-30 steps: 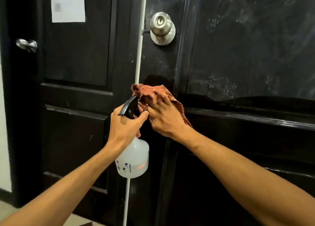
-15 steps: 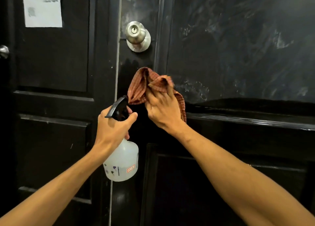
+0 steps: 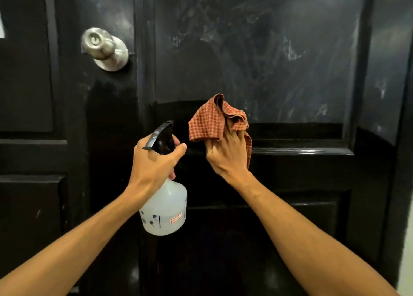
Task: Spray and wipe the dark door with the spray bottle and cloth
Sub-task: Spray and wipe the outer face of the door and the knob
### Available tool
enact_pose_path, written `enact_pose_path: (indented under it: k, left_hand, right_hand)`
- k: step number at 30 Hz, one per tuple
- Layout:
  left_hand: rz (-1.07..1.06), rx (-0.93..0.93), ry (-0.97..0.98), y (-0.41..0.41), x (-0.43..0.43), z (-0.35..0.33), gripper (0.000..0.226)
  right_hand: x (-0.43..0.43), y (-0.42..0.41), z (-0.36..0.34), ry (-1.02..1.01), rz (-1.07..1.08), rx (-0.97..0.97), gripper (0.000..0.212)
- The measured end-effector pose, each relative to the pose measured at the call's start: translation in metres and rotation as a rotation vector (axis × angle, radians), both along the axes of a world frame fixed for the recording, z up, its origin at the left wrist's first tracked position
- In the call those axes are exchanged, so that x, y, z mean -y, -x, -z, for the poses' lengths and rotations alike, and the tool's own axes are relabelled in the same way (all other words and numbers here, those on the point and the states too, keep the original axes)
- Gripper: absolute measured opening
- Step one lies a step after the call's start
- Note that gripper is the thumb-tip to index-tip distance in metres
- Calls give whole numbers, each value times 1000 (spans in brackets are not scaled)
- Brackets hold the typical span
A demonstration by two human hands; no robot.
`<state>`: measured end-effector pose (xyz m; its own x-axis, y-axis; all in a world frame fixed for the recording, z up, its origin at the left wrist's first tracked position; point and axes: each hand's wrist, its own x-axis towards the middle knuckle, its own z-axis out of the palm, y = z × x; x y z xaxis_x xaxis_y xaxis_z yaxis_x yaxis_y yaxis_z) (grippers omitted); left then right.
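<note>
Both hands are closed: left (image 3: 156, 161) grips the bottle (image 3: 165, 208), right (image 3: 225, 155) bunches the cloth (image 3: 207, 123). Best wipe toward 12 o'clock, pressing flat across the door (image 3: 268, 50) smears.

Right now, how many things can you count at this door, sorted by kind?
Hands: 2, left hand and right hand
Spray bottles: 1, spray bottle
Cloths: 1, checked cloth
Door knobs: 1, door knob
Total: 5

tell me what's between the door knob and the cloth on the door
In the head view, only bare dark door lies between the door knob and the checked cloth: a vertical moulding edge and streaky panel, nothing else.
</note>
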<state>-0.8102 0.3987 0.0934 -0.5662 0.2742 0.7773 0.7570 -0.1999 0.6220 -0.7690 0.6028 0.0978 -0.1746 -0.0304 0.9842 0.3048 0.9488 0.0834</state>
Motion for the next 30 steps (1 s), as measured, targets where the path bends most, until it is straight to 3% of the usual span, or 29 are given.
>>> enact_pose_path:
  k: [14,19,23,27,30]
  left_hand:
    - [173,-15,65,-62,-123,-19,14]
    - [248,-30,77,-85,-158,-26,13]
    - [292,-39,83,-105,-185,-31,13]
    - [327,-41,94,-119,-208,-34,12]
    - [336,-60,113,-128,-222,-34,12]
  right_hand:
    - [-123,-99,-11,182,113,-155,29]
    - [-183,-144,-18,388,242,-96,44]
    - [-220,-184,-16,579,162,-163,35]
    - [-243,-203,-16,621,227,-108,53]
    - [-261,-218,-39,734,146,-242,60]
